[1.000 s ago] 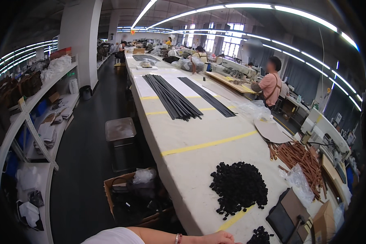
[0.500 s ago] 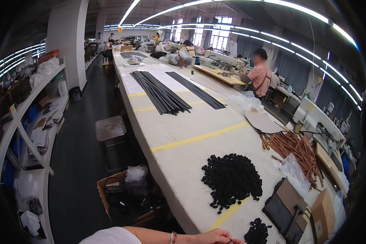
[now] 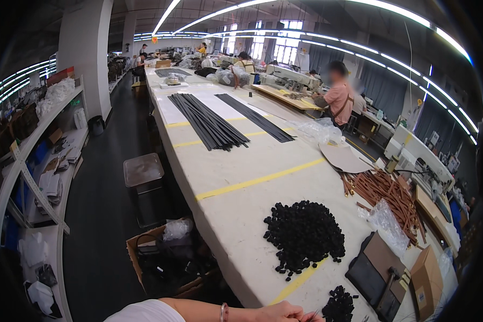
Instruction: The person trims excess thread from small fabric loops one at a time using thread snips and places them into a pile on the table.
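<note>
Lying just R of L hand [image 3: 280,311], fingers bent, can't tell grip: sm. blk pile [image 3: 338,305].

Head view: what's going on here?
The person's left hand, fingers bunched, is beside a small pile of black pieces on a long cream-covered table; anything it pinches is too small to tell. A larger heap of black pieces lies beyond, and farther along are two groups of black strips. Brown straps are heaped at the right, and a co-worker in pink is past the table's right side.
</note>
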### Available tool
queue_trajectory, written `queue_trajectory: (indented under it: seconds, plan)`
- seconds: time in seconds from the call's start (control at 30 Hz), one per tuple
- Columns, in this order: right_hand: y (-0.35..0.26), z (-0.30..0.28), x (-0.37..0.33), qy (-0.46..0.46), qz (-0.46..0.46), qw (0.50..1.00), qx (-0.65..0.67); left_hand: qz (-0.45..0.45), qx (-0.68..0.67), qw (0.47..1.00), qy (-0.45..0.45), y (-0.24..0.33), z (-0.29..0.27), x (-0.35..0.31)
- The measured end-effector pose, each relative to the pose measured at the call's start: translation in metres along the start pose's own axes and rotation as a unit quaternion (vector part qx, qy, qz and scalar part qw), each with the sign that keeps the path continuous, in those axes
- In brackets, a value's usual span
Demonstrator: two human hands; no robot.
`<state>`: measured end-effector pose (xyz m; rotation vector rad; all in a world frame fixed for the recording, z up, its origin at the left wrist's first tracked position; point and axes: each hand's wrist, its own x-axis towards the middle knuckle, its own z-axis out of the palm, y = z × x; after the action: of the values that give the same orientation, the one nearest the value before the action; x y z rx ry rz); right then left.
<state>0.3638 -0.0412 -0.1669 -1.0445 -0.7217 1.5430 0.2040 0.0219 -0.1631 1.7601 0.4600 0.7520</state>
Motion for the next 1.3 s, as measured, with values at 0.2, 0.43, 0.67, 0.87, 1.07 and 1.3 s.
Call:
queue_trajectory:
  seconds: [0.2,0.43,0.67,0.87,1.07,1.3]
  plan:
    - [0.001,0.001,0.000,-0.063,-0.033,0.997,0.006,0.051,0.044,0.998,-0.003,-0.008,0.003,-0.001]
    - [0.001,0.023,0.006,0.155,-0.203,0.906,-0.338,0.262,0.289,0.902,0.183,-0.037,0.027,0.007]
    - [-0.013,0.027,0.007,0.044,-0.018,0.982,-0.184,-0.179,-0.413,0.888,0.091,-0.025,-0.012,0.012]
    - [-0.008,0.006,0.001,0.018,0.009,0.977,-0.213,-0.269,-0.530,0.803,0.054,-0.020,-0.008,0.016]
    - [-0.015,0.011,-0.003,0.000,0.045,0.981,-0.186,-0.287,-0.542,0.790,0.029,-0.022,-0.007,0.010]
    - [-0.009,0.005,-0.001,0.000,0.045,0.981,-0.189,-0.283,-0.534,0.796,0.009,-0.016,-0.007,0.011]
